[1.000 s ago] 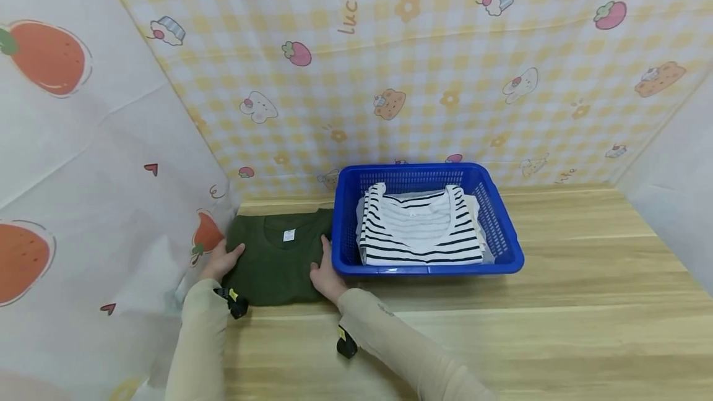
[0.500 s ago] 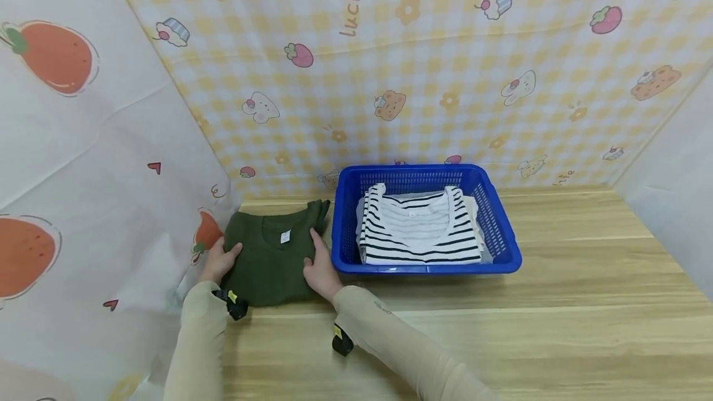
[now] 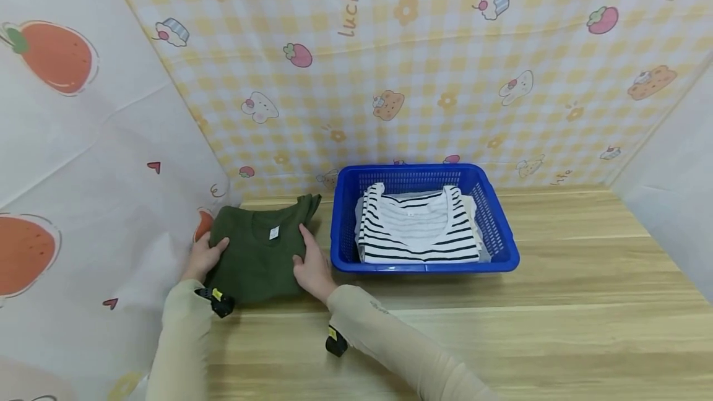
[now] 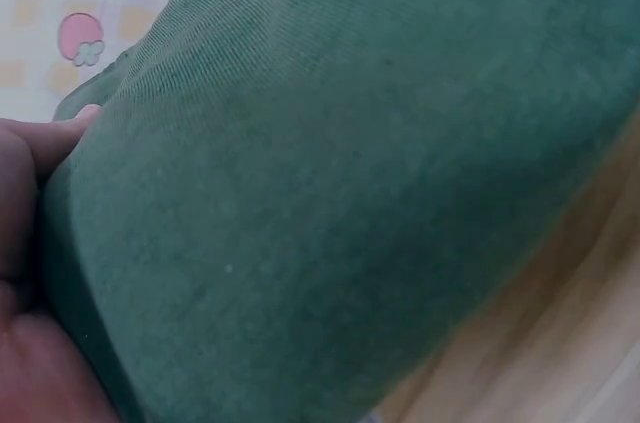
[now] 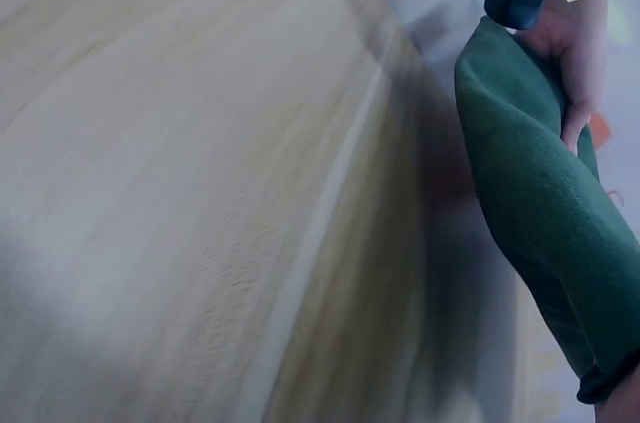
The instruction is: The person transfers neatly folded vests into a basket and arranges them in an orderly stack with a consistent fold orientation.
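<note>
A folded dark green shirt (image 3: 253, 271) with a white neck label spans the space between both hands, left of the basket in the head view. My left hand (image 3: 203, 260) grips its left edge, thumb on top and the other fingers hidden beneath. On the opposite edge, my right hand (image 3: 313, 270) holds the fabric the same way. The green shirt (image 4: 320, 173) fills most of the left wrist view. Seen from the right wrist, the shirt (image 5: 545, 183) sags between the hands, raised off the wooden surface.
A blue plastic basket (image 3: 423, 268) stands right of the hands, against the patterned back wall. Inside it lies a folded black-and-white striped shirt (image 3: 420, 252) on top of other clothes. A white printed sheet (image 3: 128, 203) hangs close on the left. The wooden tabletop (image 3: 585, 302) extends right.
Both hands have moved left with the green shirt, away from the basket. Its right edge, earlier against the basket, now stands apart from it, and the fabric bunches up.
</note>
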### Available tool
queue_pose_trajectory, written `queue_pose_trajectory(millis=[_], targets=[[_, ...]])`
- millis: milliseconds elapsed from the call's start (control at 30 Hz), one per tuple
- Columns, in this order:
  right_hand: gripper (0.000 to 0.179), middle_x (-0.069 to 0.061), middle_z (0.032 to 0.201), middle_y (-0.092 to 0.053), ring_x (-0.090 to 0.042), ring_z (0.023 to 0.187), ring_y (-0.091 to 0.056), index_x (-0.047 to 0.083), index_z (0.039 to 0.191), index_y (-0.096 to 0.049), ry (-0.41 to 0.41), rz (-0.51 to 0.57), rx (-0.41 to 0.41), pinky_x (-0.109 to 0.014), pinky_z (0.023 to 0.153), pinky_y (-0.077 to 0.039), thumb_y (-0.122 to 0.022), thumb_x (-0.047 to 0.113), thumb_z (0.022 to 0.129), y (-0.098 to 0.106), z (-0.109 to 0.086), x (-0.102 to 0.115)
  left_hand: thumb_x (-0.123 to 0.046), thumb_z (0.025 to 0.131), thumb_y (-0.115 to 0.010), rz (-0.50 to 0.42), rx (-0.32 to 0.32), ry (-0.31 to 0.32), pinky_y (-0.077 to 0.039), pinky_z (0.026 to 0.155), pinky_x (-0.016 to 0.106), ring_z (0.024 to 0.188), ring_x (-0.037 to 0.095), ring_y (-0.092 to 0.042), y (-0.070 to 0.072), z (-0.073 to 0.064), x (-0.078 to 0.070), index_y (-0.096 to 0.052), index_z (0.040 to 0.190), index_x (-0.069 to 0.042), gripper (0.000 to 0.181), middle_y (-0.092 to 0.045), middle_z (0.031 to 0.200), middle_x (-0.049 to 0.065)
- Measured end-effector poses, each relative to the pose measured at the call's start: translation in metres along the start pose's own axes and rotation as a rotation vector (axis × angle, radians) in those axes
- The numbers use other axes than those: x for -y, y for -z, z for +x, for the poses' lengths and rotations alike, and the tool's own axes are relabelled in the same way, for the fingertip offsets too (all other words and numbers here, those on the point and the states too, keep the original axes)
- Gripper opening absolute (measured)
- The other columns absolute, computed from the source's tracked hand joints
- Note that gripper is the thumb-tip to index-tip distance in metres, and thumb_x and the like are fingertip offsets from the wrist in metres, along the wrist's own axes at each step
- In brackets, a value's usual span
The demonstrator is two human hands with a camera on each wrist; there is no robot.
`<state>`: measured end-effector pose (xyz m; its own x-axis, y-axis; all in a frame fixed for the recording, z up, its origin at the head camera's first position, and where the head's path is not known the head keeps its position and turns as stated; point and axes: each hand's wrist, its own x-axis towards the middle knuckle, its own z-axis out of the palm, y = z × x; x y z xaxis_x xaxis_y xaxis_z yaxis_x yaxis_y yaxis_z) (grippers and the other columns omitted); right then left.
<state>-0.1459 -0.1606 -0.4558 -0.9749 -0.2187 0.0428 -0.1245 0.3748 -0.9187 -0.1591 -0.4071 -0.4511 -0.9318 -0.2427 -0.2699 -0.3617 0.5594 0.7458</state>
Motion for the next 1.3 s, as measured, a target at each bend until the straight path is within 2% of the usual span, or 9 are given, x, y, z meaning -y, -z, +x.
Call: queue_pose_trajectory(millis=[267, 467, 633, 767, 1000, 1133, 1300], targets=[[0.063, -0.005, 0.142, -0.037, -0.023, 0.128, -0.036, 0.018, 0.143, -0.028, 0.044, 0.074, 0.022, -0.040, 0.101, -0.034, -0.052, 0.000, 0.087, 0.008, 0.000, 0.014, -0.034, 0.097, -0.036, 0.007, 0.007, -0.025, -0.025, 0.098, 0.054, 0.114, 0.044, -0.032, 0.009, -0.004, -0.016, -0.023, 0.134, 0.011, 0.060, -0.028, 0.133, 0.034], [0.062, -0.008, 0.144, -0.032, -0.023, 0.131, -0.030, 0.014, 0.144, -0.026, 0.046, 0.164, 0.051, -0.040, 0.105, -0.029, -0.049, -0.003, 0.088, 0.028, -0.003, 0.028, -0.031, 0.098, -0.035, 0.002, 0.009, -0.095, -0.025, 0.097, 0.055, 0.116, 0.045, -0.031, 0.010, -0.010, -0.036, -0.022, 0.135, 0.012, 0.058, -0.027, 0.134, 0.035], [0.063, -0.012, 0.141, -0.037, -0.026, 0.127, -0.037, 0.013, 0.143, -0.027, 0.069, 0.115, 0.029, -0.041, 0.100, -0.036, -0.050, -0.002, 0.087, 0.044, -0.004, 0.036, -0.031, 0.098, -0.034, 0.000, 0.017, -0.140, -0.022, 0.100, 0.058, 0.124, 0.047, -0.025, 0.011, -0.013, -0.055, -0.014, 0.141, 0.007, 0.061, -0.020, 0.139, 0.035], [0.062, -0.011, 0.141, -0.038, -0.026, 0.126, -0.038, 0.013, 0.142, -0.029, 0.103, 0.097, 0.009, -0.040, 0.098, -0.038, -0.052, -0.002, 0.086, 0.058, -0.002, 0.036, -0.032, 0.098, -0.034, -0.002, 0.010, -0.132, -0.021, 0.101, 0.059, 0.127, 0.048, -0.022, 0.010, -0.018, -0.069, -0.009, 0.144, 0.001, 0.063, -0.018, 0.142, 0.033], [0.062, -0.012, 0.141, -0.037, -0.027, 0.127, -0.036, 0.013, 0.142, -0.030, 0.107, 0.092, 0.001, -0.041, 0.099, -0.037, -0.053, -0.001, 0.086, 0.083, 0.000, 0.029, -0.034, 0.097, -0.036, 0.010, -0.065, -0.098, -0.027, 0.098, 0.059, 0.122, 0.047, -0.031, 0.002, -0.028, -0.086, -0.020, 0.142, 0.002, 0.059, -0.028, 0.138, 0.032], [0.061, -0.016, 0.139, -0.039, -0.029, 0.126, -0.038, 0.013, 0.141, -0.031, 0.095, 0.098, -0.014, -0.043, 0.098, -0.037, -0.054, -0.001, 0.086, 0.095, 0.002, 0.023, -0.031, 0.097, -0.037, -0.017, -0.107, -0.098, -0.027, 0.098, 0.057, 0.120, 0.045, -0.033, -0.003, -0.033, -0.094, -0.025, 0.139, 0.003, 0.056, -0.030, 0.137, 0.031], [0.061, -0.012, 0.143, -0.034, -0.029, 0.128, -0.035, 0.014, 0.142, -0.031, 0.084, 0.112, -0.019, -0.043, 0.099, -0.036, -0.053, 0.000, 0.087, 0.111, 0.003, 0.018, -0.031, 0.097, -0.038, -0.055, -0.143, -0.100, -0.028, 0.098, 0.055, 0.118, 0.043, -0.036, -0.009, -0.038, -0.103, -0.027, 0.138, 0.004, 0.055, -0.033, 0.135, 0.030]])
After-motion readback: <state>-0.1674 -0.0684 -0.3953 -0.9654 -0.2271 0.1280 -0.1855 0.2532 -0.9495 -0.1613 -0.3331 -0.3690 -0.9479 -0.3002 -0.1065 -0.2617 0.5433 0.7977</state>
